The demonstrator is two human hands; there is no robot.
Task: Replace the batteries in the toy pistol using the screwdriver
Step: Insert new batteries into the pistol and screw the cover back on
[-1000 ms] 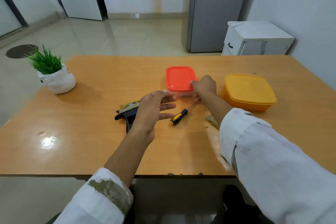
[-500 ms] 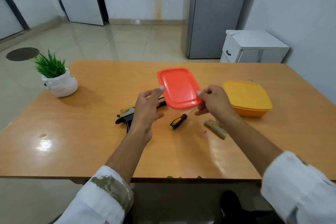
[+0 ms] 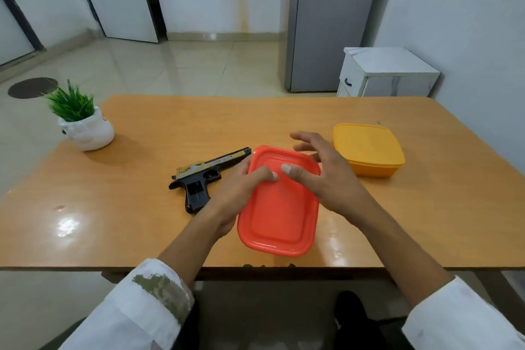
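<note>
The black and gold toy pistol (image 3: pixel 199 179) lies flat on the wooden table (image 3: pixel 113 207), its barrel pointing to the far right. Just right of it is a red lidded box (image 3: pixel 279 216), near the table's front edge. My left hand (image 3: pixel 241 187) grips the box's left edge, thumb on the lid. My right hand (image 3: pixel 326 176) rests its thumb on the lid, while its fingers spread straight over the far right corner. The screwdriver is hidden from view.
A yellow lidded box (image 3: pixel 369 150) stands on the table to the right of the red one. A small green plant in a white pot (image 3: pixel 85 128) sits at the far left. Beyond the table are a white cabinet (image 3: pixel 383 74) and a grey fridge (image 3: pixel 326 23).
The red box has come from the far middle of the table toward me, close to the front edge. Both hands have closed in on it, and it now covers the screwdriver.
</note>
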